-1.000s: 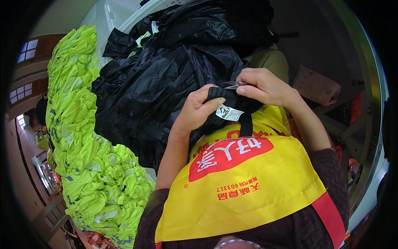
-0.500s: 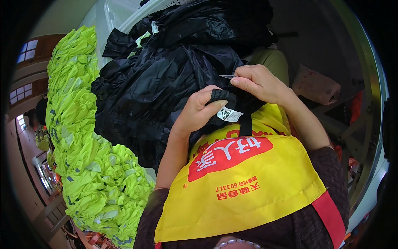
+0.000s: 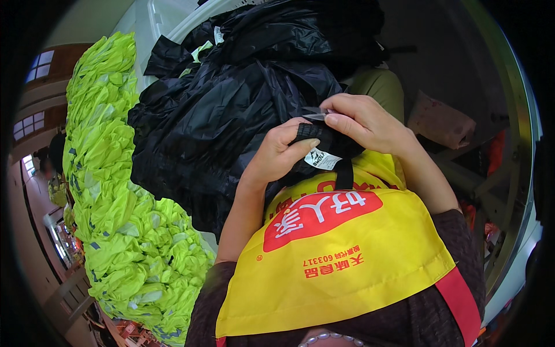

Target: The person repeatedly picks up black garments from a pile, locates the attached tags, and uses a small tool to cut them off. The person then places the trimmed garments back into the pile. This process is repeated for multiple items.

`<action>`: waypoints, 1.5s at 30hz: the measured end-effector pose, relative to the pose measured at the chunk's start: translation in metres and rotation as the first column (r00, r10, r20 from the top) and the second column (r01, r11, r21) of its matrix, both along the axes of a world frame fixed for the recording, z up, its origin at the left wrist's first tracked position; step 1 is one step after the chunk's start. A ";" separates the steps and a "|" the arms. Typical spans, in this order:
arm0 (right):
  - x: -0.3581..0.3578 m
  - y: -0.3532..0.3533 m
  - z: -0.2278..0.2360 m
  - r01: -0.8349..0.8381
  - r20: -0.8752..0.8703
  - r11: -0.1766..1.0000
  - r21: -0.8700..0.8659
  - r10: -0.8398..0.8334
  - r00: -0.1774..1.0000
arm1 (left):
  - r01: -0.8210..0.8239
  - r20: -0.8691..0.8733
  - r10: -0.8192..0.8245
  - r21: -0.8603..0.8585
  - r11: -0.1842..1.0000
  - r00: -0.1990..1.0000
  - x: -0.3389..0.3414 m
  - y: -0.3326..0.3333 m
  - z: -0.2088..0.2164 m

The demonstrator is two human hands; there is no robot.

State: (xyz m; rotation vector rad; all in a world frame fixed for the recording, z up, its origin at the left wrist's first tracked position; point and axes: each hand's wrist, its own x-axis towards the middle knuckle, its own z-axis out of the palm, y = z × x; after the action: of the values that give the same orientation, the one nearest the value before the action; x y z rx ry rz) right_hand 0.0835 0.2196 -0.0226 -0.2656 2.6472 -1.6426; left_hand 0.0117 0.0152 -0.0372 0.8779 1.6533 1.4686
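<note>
My left hand (image 3: 274, 153) pinches the gathered elastic edge (image 3: 308, 132) of a black garment between thumb and fingers. A white label (image 3: 321, 159) hangs from that edge, just below my left thumb. In my right hand (image 3: 370, 122) are small thread snips (image 3: 314, 113). Two thin blades stick out to the left, spread apart, just above the elastic edge; the handles are hidden by my fingers. Shiny black fabric (image 3: 225, 127) lies bunched in a large heap in front of me and beyond both hands.
Neon yellow garments (image 3: 110, 173) with grey patches form a long pile on the left. Behind the black heap stands a white plastic crate (image 3: 167, 17). A pale pinkish bundle (image 3: 442, 118) lies at right, near a metal frame. I wear a yellow apron (image 3: 335, 260).
The snips' blades have parted and shifted slightly left and down, closer to the elastic edge. My right hand has moved a little with them; my left hand keeps its pinch.
</note>
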 end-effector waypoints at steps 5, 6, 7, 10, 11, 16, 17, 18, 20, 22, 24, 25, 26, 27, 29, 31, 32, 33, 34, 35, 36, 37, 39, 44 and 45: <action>0.001 0.016 -0.006 -0.185 0.087 0.982 0.023 0.182 0.979 | 0.061 0.010 -0.061 -0.022 0.998 0.998 -0.004 -0.003 0.002; 0.001 0.016 -0.008 -0.204 0.084 0.979 0.016 0.202 0.976 | 0.072 0.002 -0.072 -0.014 0.997 0.997 -0.004 -0.002 0.002; 0.000 0.016 -0.010 -0.215 0.069 0.977 -0.003 0.215 0.974 | 0.077 0.000 -0.077 -0.004 0.997 0.997 -0.004 -0.002 0.002; -0.001 0.014 -0.015 -0.242 0.036 0.969 -0.043 0.244 0.969 | 0.089 -0.016 -0.088 0.014 0.996 0.996 -0.004 -0.001 0.002; -0.002 0.014 -0.017 -0.248 0.035 0.967 -0.048 0.250 0.968 | 0.089 -0.027 -0.089 0.014 0.996 0.996 -0.004 -0.001 0.002; -0.004 0.015 -0.019 -0.270 0.014 0.960 -0.072 0.271 0.962 | 0.093 -0.031 -0.093 0.026 0.995 0.995 -0.004 0.000 0.003; -0.003 0.016 -0.018 -0.270 0.019 0.960 -0.078 0.273 0.962 | 0.097 -0.036 -0.096 0.024 0.995 0.995 -0.004 0.000 0.003; -0.003 0.016 -0.018 -0.271 0.024 0.959 -0.084 0.274 0.962 | 0.101 -0.041 -0.100 0.022 0.995 0.994 -0.005 0.001 0.004; -0.002 0.016 -0.019 -0.269 0.019 0.959 -0.093 0.272 0.962 | 0.108 -0.041 -0.107 0.018 0.994 0.993 -0.005 0.000 0.003; -0.002 0.016 -0.019 -0.273 0.017 0.957 -0.096 0.276 0.961 | 0.111 -0.039 -0.110 0.016 0.994 0.993 -0.005 0.000 0.002; -0.004 0.015 -0.018 -0.282 0.018 0.955 -0.093 0.285 0.958 | 0.111 -0.035 -0.111 0.014 0.994 0.993 -0.005 0.001 0.002; -0.004 0.014 -0.018 -0.286 0.002 0.953 -0.101 0.287 0.958 | 0.112 -0.027 -0.112 0.015 0.994 0.993 -0.005 0.001 0.001; -0.005 0.012 -0.018 -0.290 -0.014 0.951 -0.110 0.290 0.957 | 0.113 -0.020 -0.112 0.016 0.994 0.993 -0.005 0.000 0.000; -0.005 0.011 -0.018 -0.294 -0.030 0.949 -0.118 0.292 0.956 | 0.113 -0.013 -0.113 0.017 0.993 0.994 -0.005 0.000 -0.001; -0.006 0.010 -0.019 -0.286 -0.024 0.953 -0.100 0.285 0.958 | 0.123 -0.027 -0.122 0.013 0.992 0.992 -0.006 0.000 0.001; -0.007 0.011 -0.019 -0.285 -0.014 0.955 -0.080 0.285 0.958 | 0.128 -0.033 -0.127 0.013 0.992 0.991 -0.006 0.000 0.001; -0.007 0.011 -0.018 -0.290 -0.008 0.955 -0.069 0.290 0.957 | 0.127 -0.031 -0.127 0.014 0.992 0.991 -0.006 0.000 0.001; -0.007 0.012 -0.017 -0.295 -0.001 0.954 -0.059 0.295 0.955 | 0.127 -0.030 -0.127 0.016 0.992 0.992 -0.006 0.000 0.001; -0.007 0.012 -0.017 -0.292 -0.007 0.955 -0.055 0.292 0.956 | 0.127 -0.036 -0.126 0.013 0.992 0.991 -0.006 0.000 0.001; -0.007 0.012 -0.017 -0.289 -0.014 0.956 -0.052 0.289 0.957 | 0.127 -0.042 -0.126 0.011 0.992 0.991 -0.006 0.000 -0.001; -0.007 0.012 -0.018 -0.285 -0.021 0.957 -0.049 0.285 0.958 | 0.127 -0.049 -0.127 0.009 0.992 0.991 -0.006 0.000 -0.001; -0.007 0.012 -0.019 -0.287 -0.012 0.957 -0.047 0.286 0.958 | 0.128 -0.042 -0.128 0.001 0.992 0.991 -0.006 0.000 -0.001; -0.007 0.013 -0.020 -0.291 0.008 0.956 -0.043 0.291 0.957 | 0.129 -0.029 -0.129 -0.013 0.992 0.991 -0.006 0.000 0.002; -0.008 0.010 -0.025 -0.259 -0.056 0.965 -0.037 0.257 0.965 | 0.148 -0.036 -0.147 0.022 0.989 0.988 -0.006 0.001 -0.002; -0.008 0.010 -0.027 -0.247 -0.079 0.969 -0.028 0.244 0.967 | 0.150 -0.039 -0.149 0.025 0.988 0.988 -0.006 0.001 -0.002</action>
State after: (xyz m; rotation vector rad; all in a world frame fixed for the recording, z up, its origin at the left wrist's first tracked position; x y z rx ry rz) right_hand 0.0755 0.2295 -0.0492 -0.6402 2.5117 -1.6321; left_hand 0.0056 0.0159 -0.0395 1.0272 1.5607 1.3835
